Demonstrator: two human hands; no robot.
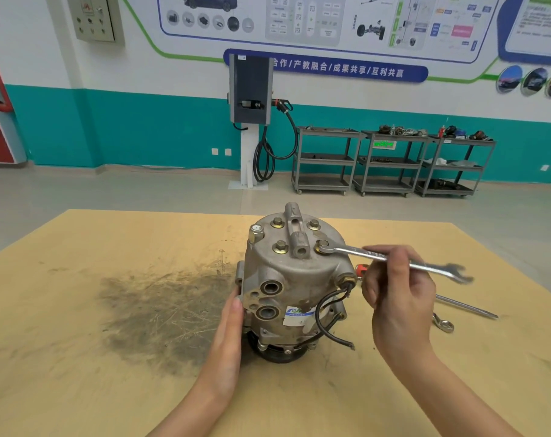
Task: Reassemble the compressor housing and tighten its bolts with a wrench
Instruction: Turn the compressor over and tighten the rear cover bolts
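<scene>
Upright on the table (pixel 78 310), compressor (pixel 294 288) sits btwn both hands: left hand (pixel 228 339) flat w/ straight fingers against its left side, right hand (pixel 397 298) gripping wrench (pixel 391 258), ring end on top-right bolt (pixel 322 246).

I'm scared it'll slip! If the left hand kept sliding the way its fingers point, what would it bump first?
Probably the compressor: the left hand already lies flat against its side flange, fingers pointing up along it.

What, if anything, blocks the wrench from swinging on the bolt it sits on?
The raised lug down the middle of the compressor top stands just left of that bolt. The wrench swings freely on the right.
</scene>
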